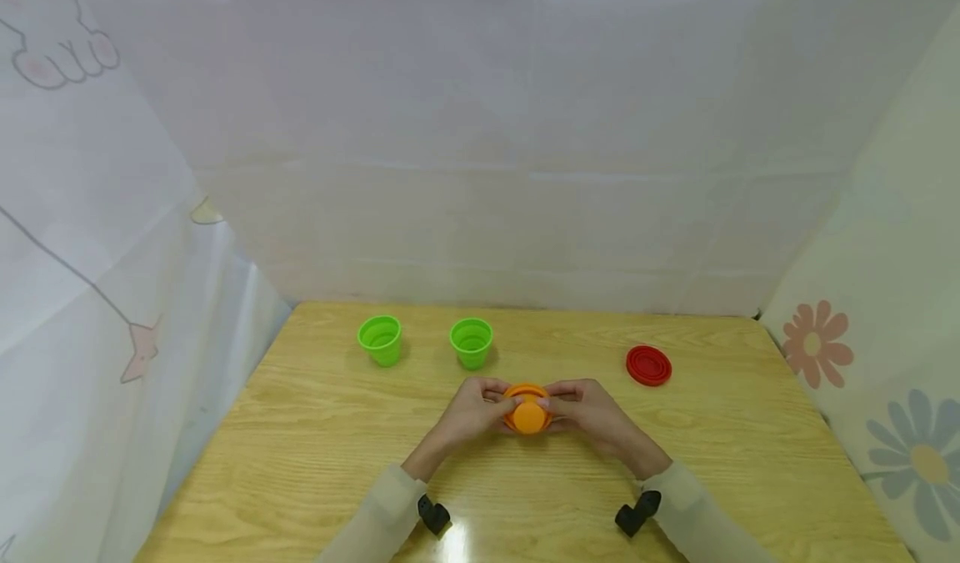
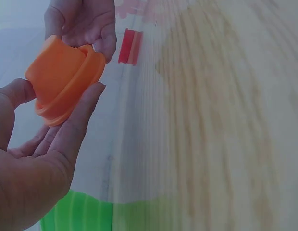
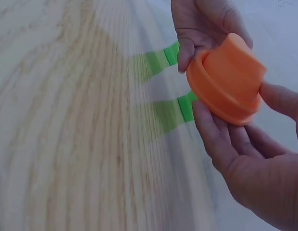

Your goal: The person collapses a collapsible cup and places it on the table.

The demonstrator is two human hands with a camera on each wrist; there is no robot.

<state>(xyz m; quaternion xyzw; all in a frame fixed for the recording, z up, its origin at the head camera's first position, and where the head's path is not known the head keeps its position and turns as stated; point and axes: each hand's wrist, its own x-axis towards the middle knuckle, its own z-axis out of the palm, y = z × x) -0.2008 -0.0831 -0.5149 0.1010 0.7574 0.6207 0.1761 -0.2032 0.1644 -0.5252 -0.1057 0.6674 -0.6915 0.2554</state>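
Observation:
Both hands hold an orange collapsible cup between them, above the table. It is partly folded, its base pushed out of the wider rim rings, as both wrist views show. My left hand grips its left side, thumb on the cup's wall and fingers under the rim. On the other side my right hand pinches it in the same way, with the thumb at the wall and the fingers beneath. Beyond the hands two green collapsible cups stand unfolded with their mouths up.
A red collapsible cup lies folded flat at the right of the wooden table. White cloth hangs behind the table's far edge and along both sides. Black wrist cameras are strapped over the sleeves.

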